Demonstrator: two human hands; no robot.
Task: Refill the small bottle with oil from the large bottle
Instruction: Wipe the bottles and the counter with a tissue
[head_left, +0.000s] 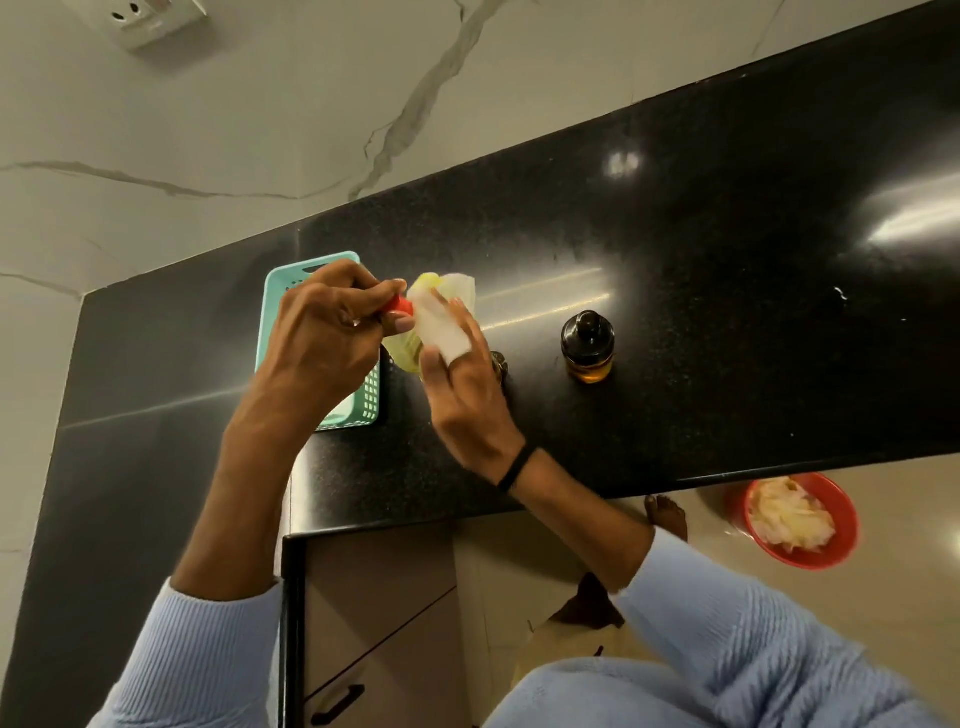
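**kitchen_lurker:** ok so where's everything at? is the big one open or what?

**oilrefill_guy:** nope, cap's on. The large bottle (410, 349), yellow oil with a white label, is up off the black counter (727, 260), tilted, held over the left end near where the counter turns its inner corner. The left hand (322, 332) has its fingers and thumb clenched on the red cap (399, 306). The right hand (462, 395) is wrapped round the body with its fingers lying across the label. It's a bit motion-blurred, so I can't see the thumb.

**kitchen_lurker:** and the little one?

**oilrefill_guy:** the small bottle (587, 345) is standing upright on the counter by itself, off to the right of both hands with nothing touching it. It's roughly mid-depth, a bit closer to the front edge than to the wall edge. It's got a dark top and a thin layer of amber oil at the bottom.

**kitchen_lurker:** anything else around?

**oilrefill_guy:** there's a teal basket (371, 396) on the counter behind the left hand, toward the back-left corner, and it's partly hidden. There's a black band (517, 467) on the right wrist. A red bowl (748, 519) of pale scraps sits on the floor, below the front edge. There's also something small and dark just behind the right hand's fingers, no idea what it is.
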